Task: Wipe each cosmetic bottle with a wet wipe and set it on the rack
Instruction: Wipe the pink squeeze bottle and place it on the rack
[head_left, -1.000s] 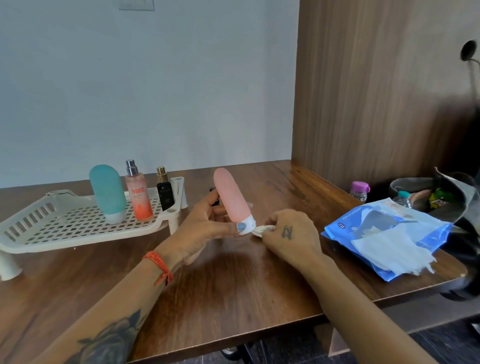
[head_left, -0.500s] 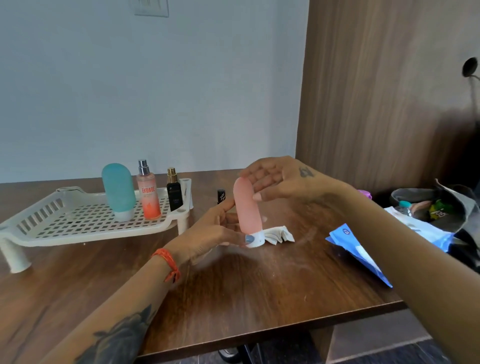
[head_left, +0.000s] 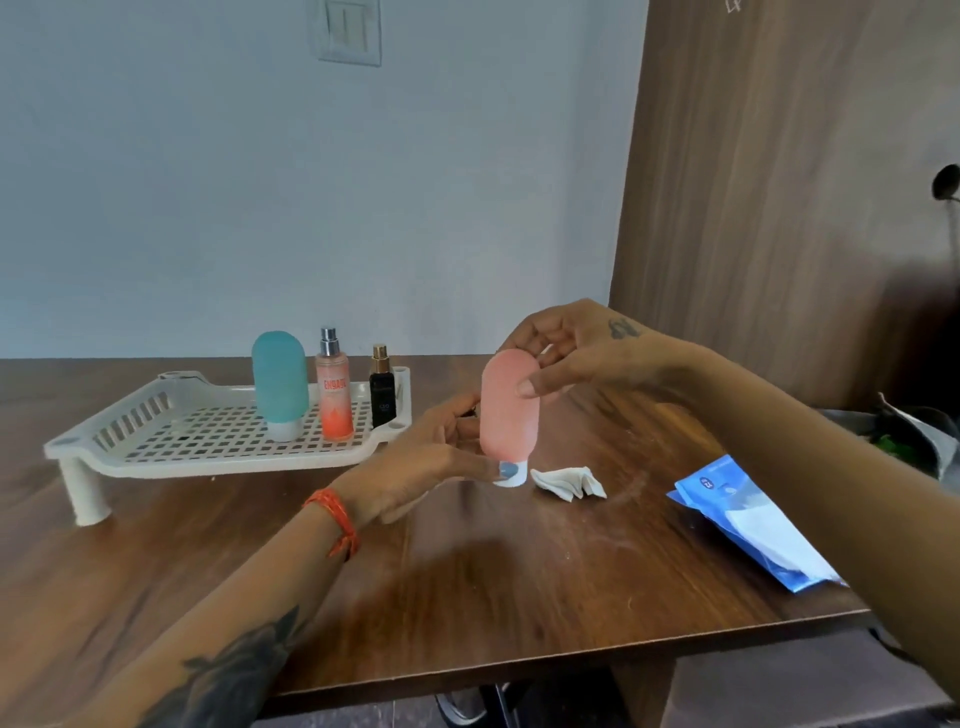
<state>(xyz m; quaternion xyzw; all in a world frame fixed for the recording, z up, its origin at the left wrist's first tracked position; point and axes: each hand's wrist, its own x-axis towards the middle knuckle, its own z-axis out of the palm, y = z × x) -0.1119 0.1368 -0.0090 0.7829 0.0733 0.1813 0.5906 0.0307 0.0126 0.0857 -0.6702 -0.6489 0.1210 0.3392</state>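
A pink squeeze bottle with a white cap stands cap-down on the wooden table, near its middle. My left hand pinches the cap end from the left. My right hand grips the bottle's rounded top with thumb and fingers. A crumpled white wet wipe lies on the table just right of the cap, in neither hand. The white slotted rack stands to the left and holds a teal squeeze bottle, an orange spray bottle and a small black bottle.
A blue pack of wet wipes lies near the table's right edge. A grey bag sits at the far right by the wooden wall panel. The table's front edge runs close below my forearms.
My right hand let go of the wipe, which now lies on the table, and rose to grasp the pink bottle's top. The bottle went from tilted to upright. The camera shifted.
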